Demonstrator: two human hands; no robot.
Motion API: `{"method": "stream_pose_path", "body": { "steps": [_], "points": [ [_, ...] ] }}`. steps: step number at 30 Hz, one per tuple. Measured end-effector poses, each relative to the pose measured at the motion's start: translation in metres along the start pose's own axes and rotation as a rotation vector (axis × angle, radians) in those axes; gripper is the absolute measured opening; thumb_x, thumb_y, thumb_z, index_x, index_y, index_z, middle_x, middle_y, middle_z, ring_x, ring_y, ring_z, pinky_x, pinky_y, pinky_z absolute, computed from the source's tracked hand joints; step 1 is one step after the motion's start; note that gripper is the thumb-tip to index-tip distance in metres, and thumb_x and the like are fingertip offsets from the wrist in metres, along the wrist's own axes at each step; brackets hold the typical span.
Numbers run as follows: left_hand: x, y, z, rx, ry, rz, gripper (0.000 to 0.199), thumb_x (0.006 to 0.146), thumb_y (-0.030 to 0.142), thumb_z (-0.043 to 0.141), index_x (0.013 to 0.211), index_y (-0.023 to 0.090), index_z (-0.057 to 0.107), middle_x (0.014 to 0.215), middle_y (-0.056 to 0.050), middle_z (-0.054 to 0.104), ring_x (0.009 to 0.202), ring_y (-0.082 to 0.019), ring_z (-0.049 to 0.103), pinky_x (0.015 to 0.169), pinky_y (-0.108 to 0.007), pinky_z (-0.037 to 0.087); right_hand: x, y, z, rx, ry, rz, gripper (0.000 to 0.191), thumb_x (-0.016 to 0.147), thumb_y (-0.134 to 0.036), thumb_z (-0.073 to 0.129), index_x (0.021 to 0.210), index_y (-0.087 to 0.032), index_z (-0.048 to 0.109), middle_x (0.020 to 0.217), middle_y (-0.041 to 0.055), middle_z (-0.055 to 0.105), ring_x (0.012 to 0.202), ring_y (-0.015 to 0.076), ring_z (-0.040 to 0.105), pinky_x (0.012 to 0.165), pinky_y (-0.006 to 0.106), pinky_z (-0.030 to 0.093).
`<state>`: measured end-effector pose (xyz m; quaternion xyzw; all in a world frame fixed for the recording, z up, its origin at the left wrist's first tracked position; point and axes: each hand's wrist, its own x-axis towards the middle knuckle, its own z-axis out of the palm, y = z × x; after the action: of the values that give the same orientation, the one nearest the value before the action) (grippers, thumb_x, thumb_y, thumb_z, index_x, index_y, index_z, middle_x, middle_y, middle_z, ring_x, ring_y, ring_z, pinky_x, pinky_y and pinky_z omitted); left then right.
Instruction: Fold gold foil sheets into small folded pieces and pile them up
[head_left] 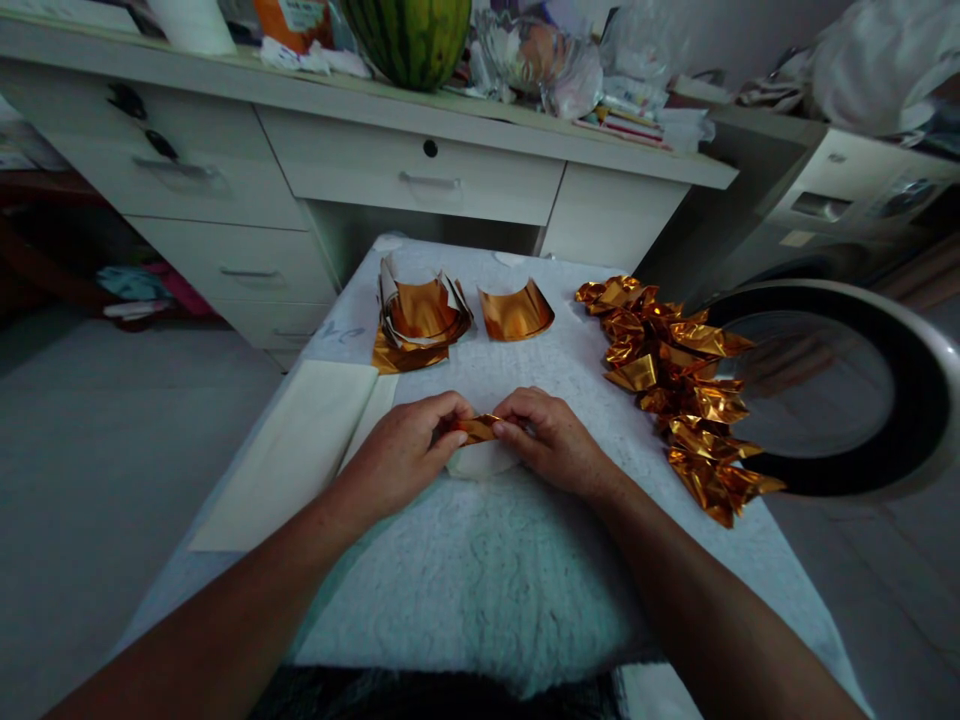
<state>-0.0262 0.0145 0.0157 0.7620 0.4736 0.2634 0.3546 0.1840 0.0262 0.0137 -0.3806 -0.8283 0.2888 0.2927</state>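
Between my two hands, near the middle of the cloth-covered table, is a small folded piece of orange-gold foil paper (478,430). My left hand (420,440) pinches its left end and my right hand (544,435) pinches the right end. Beyond my left hand stands a stack of curved gold foil sheets (421,312). To its right lies a separate curved gold sheet (516,312). A pile of folded gold foil pieces (675,385) runs along the right side of the table. Under my hands a whitish round shape (484,462) partly shows.
White paper or card (289,460) lies at the table's left. Behind the table (420,600) is a white desk with drawers (427,185), bearing a watermelon (412,40) and a glass bowl (525,55). A washing machine's open round door (919,400) reaches beside the right edge.
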Motion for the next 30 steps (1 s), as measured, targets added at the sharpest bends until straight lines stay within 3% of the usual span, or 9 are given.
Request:
{"method": "stream_pose_path", "body": {
  "steps": [6,11,14,18,24,30],
  "points": [
    [0.000,0.001,0.001,-0.110,0.016,-0.001,0.009,0.086,0.021,0.056,0.093,0.021,0.061,0.080,0.002,0.064,0.073,-0.015,0.060,0.068,-0.027,0.042,-0.002,-0.005,0.000,0.127,-0.017,0.093,0.014,0.091,-0.023,0.052,0.081,-0.018,0.061,0.073,-0.0009,0.058,0.068,0.0120,0.053,0.064,0.024,0.038],
    [-0.001,0.002,0.000,-0.454,0.128,-0.079,0.024,0.091,0.034,0.056,0.112,0.023,0.056,0.081,0.002,0.061,0.074,-0.015,0.058,0.066,-0.026,0.043,-0.002,-0.001,0.004,0.485,0.106,0.298,0.017,0.089,-0.032,0.058,0.078,-0.019,0.058,0.067,-0.0036,0.054,0.058,0.0097,0.046,0.054,0.023,0.034],
    [0.000,0.000,-0.001,-0.657,0.181,-0.117,0.025,0.094,0.038,0.052,0.113,0.023,0.058,0.090,-0.001,0.064,0.076,-0.014,0.057,0.066,-0.026,0.044,-0.003,0.003,0.007,0.740,0.205,0.444,0.021,0.083,-0.039,0.066,0.081,-0.020,0.058,0.068,-0.0039,0.057,0.053,0.0091,0.046,0.050,0.022,0.033],
    [0.002,0.000,-0.001,-0.882,0.150,-0.164,0.022,0.091,0.033,0.056,0.107,0.020,0.062,0.099,-0.003,0.065,0.082,-0.015,0.059,0.069,-0.027,0.047,-0.003,0.004,0.009,0.897,0.254,0.509,0.029,0.074,-0.040,0.076,0.084,-0.020,0.059,0.069,-0.0030,0.060,0.054,0.0097,0.050,0.049,0.021,0.034],
    [0.004,0.002,0.000,-0.750,0.214,-0.177,0.020,0.085,0.027,0.063,0.103,0.020,0.063,0.087,0.000,0.065,0.074,-0.013,0.059,0.067,-0.025,0.047,-0.002,-0.002,0.006,0.912,0.198,0.513,0.030,0.071,-0.037,0.077,0.085,-0.019,0.057,0.068,-0.0042,0.059,0.054,0.0087,0.049,0.049,0.020,0.035],
    [0.004,0.001,0.001,-0.596,0.302,-0.160,0.009,0.084,0.025,0.062,0.092,0.020,0.062,0.076,0.002,0.064,0.065,-0.012,0.058,0.060,-0.024,0.046,-0.005,-0.007,0.006,0.905,0.057,0.439,0.039,0.078,-0.035,0.072,0.106,-0.026,0.046,0.063,-0.0090,0.056,0.046,0.0077,0.042,0.045,0.017,0.026]
  ]
}}
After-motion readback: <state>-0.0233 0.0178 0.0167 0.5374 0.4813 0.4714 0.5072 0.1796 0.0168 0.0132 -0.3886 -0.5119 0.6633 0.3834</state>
